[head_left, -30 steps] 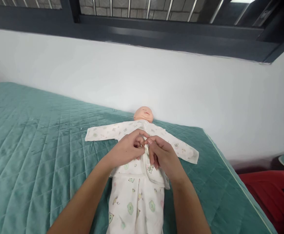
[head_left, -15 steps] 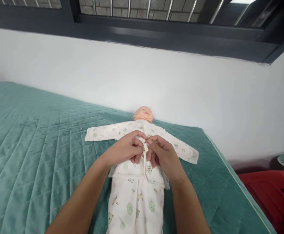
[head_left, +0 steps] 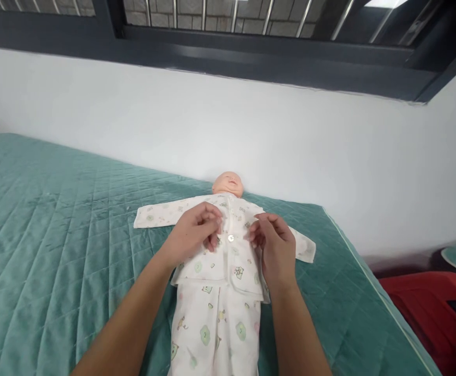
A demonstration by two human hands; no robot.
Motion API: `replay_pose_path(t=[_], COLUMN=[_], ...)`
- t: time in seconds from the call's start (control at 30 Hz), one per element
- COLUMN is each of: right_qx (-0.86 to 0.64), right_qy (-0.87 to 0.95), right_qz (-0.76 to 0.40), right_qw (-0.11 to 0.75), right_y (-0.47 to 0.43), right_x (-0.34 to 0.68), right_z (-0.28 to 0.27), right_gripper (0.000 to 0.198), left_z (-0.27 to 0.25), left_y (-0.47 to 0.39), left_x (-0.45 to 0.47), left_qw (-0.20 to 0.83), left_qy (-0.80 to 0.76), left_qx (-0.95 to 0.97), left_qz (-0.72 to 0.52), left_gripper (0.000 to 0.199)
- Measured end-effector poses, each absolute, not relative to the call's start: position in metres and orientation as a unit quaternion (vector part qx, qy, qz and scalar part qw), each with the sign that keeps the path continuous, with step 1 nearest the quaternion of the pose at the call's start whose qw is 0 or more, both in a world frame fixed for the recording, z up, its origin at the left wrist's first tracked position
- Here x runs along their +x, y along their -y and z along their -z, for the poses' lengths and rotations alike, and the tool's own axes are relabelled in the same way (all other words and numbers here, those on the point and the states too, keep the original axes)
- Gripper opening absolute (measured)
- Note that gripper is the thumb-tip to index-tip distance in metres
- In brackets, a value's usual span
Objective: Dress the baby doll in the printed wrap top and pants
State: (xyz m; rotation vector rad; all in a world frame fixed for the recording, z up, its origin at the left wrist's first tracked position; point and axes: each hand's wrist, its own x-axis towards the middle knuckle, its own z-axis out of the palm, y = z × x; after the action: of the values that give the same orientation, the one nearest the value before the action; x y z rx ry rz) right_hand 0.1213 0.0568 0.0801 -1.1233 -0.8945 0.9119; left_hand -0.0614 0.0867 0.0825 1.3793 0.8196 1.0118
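Observation:
A baby doll (head_left: 228, 184) lies on its back, its head toward the wall, dressed in a white printed shirt (head_left: 212, 269) and matching trousers (head_left: 228, 334). On the shirt's front edge a round pale button (head_left: 231, 238) shows in plain sight between my hands. My left hand (head_left: 199, 228) hovers at the left side of the chest, fingers loosely curled and apart, holding nothing. Over the right side of the chest is my right hand (head_left: 274, 243), also loosely curled with nothing visible in it. Both sleeves are spread out sideways.
A green quilted cover (head_left: 75, 235) lies beneath the doll, its piped edge running down the right. Behind it stands a white wall (head_left: 196, 120) below a dark window frame (head_left: 212, 55) with metal bars. Something red (head_left: 427, 308) sits low beyond the right edge.
Both hands have let go of the button and shirt front and moved apart, left hand leftward, right hand rightward. The front now lies flatter with the button exposed.

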Motion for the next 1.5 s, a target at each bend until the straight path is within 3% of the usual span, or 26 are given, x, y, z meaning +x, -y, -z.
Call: replay_pose_path(t=[0.13,0.23,0.4,0.6,1.03,1.27,1.5], right_qx=[-0.515,-0.512,-0.503,-0.521,-0.523,-0.509,-0.529], right_qy=[0.43,0.487,0.574,0.609,0.631,0.642,0.665], right_qz=[-0.316,-0.304,-0.297,-0.255,-0.227,-0.229,-0.206], right_qw=[0.671,0.639,0.574,0.541,0.526,0.525,0.485], right_y=[-0.06,-0.061,-0.063,-0.065,-0.064,-0.064,-0.067], right_x=[0.119,0.115,0.113,0.116,0.116,0.116,0.114], right_z=[-0.075,-0.07,-0.063,-0.062,-0.061,-0.061,-0.06], right_gripper=[0.011,0.013,0.02,0.018,0.018,0.019,0.044], left_z=[-0.077,-0.074,-0.068,-0.063,-0.065,-0.069,-0.067], left_y=[-0.089,-0.089,-0.09,-0.094,-0.093,-0.103,-0.131], left_x=[-0.056,-0.054,-0.052,-0.053,-0.051,-0.044,-0.038], left_qw=[0.391,0.255,0.171,0.152,0.184,0.158,0.238], left_qy=[-0.418,-0.386,-0.363,-0.383,-0.409,-0.354,-0.393], left_qx=[0.636,0.724,0.789,0.807,0.791,0.793,0.782], left_qz=[-0.518,-0.512,-0.466,-0.423,-0.416,-0.47,-0.421], left_gripper=[0.011,0.026,0.05,0.056,0.044,0.038,0.047])
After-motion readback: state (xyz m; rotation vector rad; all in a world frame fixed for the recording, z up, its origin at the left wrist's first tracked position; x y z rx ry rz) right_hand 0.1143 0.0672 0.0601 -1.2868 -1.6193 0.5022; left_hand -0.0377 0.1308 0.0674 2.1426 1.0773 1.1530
